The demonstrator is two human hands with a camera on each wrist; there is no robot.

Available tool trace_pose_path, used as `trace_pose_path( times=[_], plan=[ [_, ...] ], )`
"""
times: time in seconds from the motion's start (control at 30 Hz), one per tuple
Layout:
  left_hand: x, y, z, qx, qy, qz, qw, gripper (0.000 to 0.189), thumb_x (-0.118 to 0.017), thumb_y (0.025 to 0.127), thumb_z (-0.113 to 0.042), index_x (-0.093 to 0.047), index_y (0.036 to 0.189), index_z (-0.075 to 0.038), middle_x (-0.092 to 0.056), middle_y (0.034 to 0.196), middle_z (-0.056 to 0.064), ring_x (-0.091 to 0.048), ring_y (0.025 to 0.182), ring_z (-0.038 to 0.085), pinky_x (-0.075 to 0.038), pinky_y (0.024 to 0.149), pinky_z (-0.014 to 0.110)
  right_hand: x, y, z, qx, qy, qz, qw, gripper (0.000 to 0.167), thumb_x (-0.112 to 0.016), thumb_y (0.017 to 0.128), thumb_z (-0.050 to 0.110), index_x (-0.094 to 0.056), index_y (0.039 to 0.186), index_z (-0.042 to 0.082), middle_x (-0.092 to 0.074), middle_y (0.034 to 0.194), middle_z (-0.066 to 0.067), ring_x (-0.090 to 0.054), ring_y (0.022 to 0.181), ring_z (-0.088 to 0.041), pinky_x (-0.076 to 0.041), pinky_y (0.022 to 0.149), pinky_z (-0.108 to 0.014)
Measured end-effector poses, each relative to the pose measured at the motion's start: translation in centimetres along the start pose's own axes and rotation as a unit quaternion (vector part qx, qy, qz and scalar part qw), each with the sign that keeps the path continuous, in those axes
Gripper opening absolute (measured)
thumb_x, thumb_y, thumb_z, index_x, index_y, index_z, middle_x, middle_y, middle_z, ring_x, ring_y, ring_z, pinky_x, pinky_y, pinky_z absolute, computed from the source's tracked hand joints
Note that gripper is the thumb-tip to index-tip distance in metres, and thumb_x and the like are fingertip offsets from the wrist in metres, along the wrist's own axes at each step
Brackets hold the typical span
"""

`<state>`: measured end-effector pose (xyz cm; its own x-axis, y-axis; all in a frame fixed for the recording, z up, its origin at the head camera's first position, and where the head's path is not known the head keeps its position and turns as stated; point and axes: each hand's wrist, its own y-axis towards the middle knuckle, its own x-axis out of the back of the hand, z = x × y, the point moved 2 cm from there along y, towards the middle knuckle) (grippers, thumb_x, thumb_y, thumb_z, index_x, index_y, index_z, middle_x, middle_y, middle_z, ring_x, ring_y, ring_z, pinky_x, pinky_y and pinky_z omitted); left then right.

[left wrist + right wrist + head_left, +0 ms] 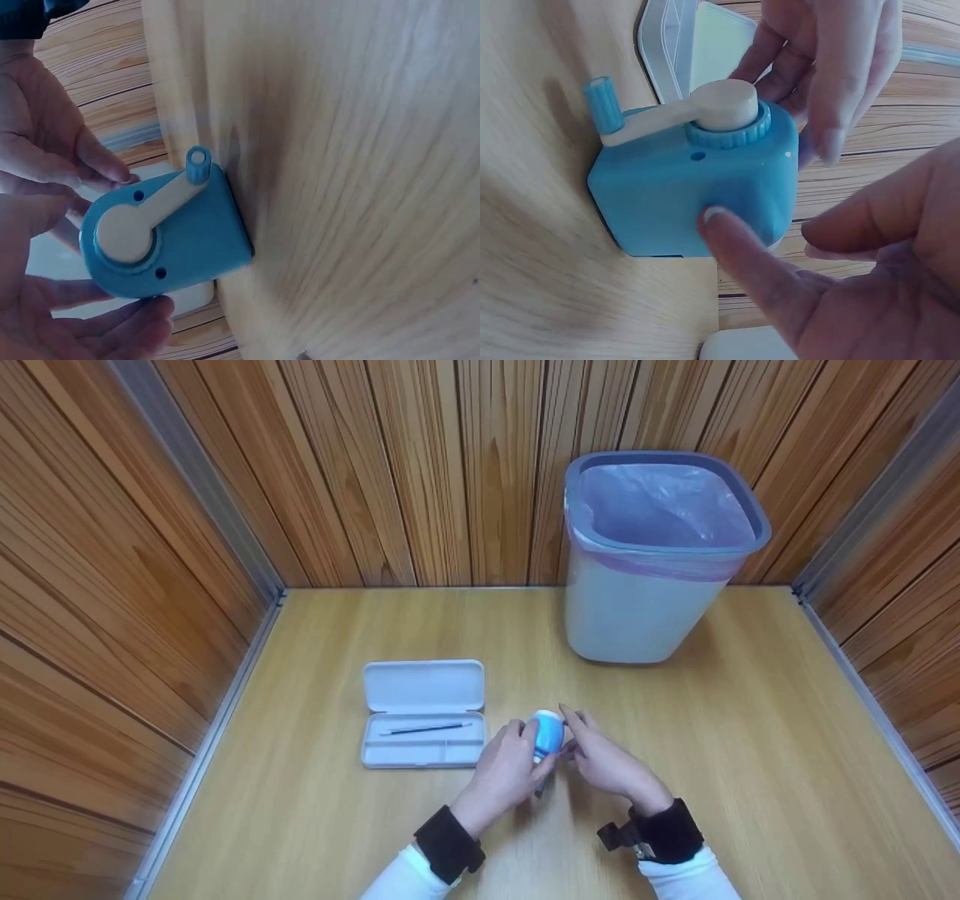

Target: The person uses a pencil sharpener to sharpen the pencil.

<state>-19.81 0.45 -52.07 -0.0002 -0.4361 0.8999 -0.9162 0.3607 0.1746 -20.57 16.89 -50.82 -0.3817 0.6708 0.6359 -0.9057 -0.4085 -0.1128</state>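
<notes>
A blue hand-crank pencil sharpener [550, 733] with a white crank arm [169, 201] and a blue knob [604, 105] stands on the table. My left hand [506, 765] holds it from the left, fingers curled about its body. On the other side, my right hand [607, 761] has its fingers loosely spread, and one fingertip [716, 217] touches the blue side. Left of both hands lies an open pencil case [424, 682], its lid tipped back. A thin dark pencil [426, 729] lies in its long upper compartment.
A tall pale waste bin [637, 607] with a grey-blue rim and a plastic liner stands at the back right. Wood-panelled walls [450, 472] enclose the table [315, 825] at the back and both sides, with metal strips along the side edges.
</notes>
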Motion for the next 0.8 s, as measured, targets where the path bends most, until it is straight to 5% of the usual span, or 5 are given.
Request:
trace_pose_path(
  times=[0.23, 0.4, 0.63, 0.8],
  plan=[
    [-0.3, 0.5, 0.3, 0.001, 0.025, -0.021, 0.9995, 0.06, -0.077, 0.082, -0.046, -0.057, 0.122, -0.006, -0.064, 0.1, 0.011, -0.064, 0.088, 0.023, -0.056, 0.078, 0.033, 0.5, 0.5, -0.9, 0.022, 0.013, -0.007, 0.9996, 0.061, -0.047, 0.09, -0.013, -0.028, 0.148, -0.006, -0.045, 0.128, -0.02, -0.061, 0.098, -0.027, -0.055, 0.081, -0.039],
    [0.1, 0.9, 0.8, -0.018, -0.007, 0.008, 0.9998, 0.06, -0.081, 0.08, -0.035, -0.058, 0.128, -0.008, -0.062, 0.111, 0.013, -0.062, 0.098, 0.025, -0.054, 0.084, 0.036, 0.6, 1.4, -2.9, 0.013, 0.015, -0.009, 0.9998, 0.061, -0.063, 0.087, -0.009, -0.04, 0.143, -0.002, -0.054, 0.121, -0.016, -0.06, 0.098, -0.029, -0.055, 0.079, -0.041],
    [0.7, 1.5, 1.8, -0.049, -0.049, 0.059, 0.9958, 0.063, -0.083, 0.078, -0.024, -0.058, 0.135, -0.015, -0.058, 0.118, 0.008, -0.056, 0.106, 0.022, -0.049, 0.091, 0.036, -0.2, 2.5, -5.1, 0.007, -0.004, 0.024, 0.9997, 0.062, -0.081, 0.077, 0.001, -0.056, 0.133, 0.01, -0.059, 0.121, -0.007, -0.055, 0.111, -0.029, -0.046, 0.098, -0.052],
    [0.7, 1.7, 2.3, -0.064, -0.058, 0.07, 0.9939, 0.059, -0.081, 0.08, -0.019, -0.059, 0.135, -0.017, -0.059, 0.122, 0.007, -0.055, 0.111, 0.022, -0.047, 0.096, 0.039, -0.5, 3.1, -5.4, 0.005, -0.004, 0.033, 0.9994, 0.054, -0.086, 0.071, 0.005, -0.063, 0.12, 0.013, -0.058, 0.107, -0.001, -0.054, 0.101, -0.023, -0.043, 0.099, -0.053]
  ],
)
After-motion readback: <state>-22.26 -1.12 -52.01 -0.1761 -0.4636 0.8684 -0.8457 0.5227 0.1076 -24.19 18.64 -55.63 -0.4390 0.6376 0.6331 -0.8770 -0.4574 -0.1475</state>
